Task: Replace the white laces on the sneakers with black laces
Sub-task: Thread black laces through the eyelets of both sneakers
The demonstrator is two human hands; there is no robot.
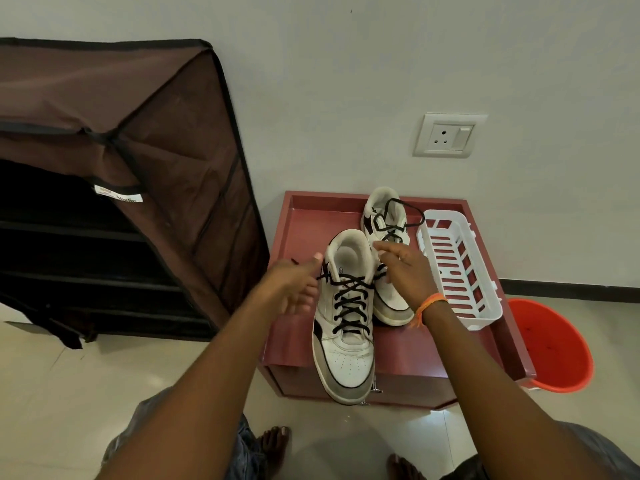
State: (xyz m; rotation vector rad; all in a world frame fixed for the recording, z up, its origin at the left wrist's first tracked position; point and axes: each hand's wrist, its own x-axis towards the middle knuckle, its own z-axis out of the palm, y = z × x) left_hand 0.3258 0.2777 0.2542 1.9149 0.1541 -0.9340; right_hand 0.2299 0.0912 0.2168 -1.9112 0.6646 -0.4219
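Two white sneakers stand on a low red cabinet (408, 351). The near sneaker (346, 351) has its toe over the front edge and is laced with a black lace (349, 306). Behind it, the far sneaker (384, 216) also carries a black lace with a loose loop at its collar. My left hand (294, 282) pinches the left end of the near sneaker's lace, pulled out to the left. My right hand (401, 268) pinches the lace's right end beside the collar. No white laces are in view.
A white slotted plastic basket (460, 271) lies on the cabinet's right side. An orange bucket (550, 348) stands on the floor to the right. A brown fabric shoe rack (114, 188) stands at the left. A wall socket (448, 135) is above. My bare feet are on the tiled floor.
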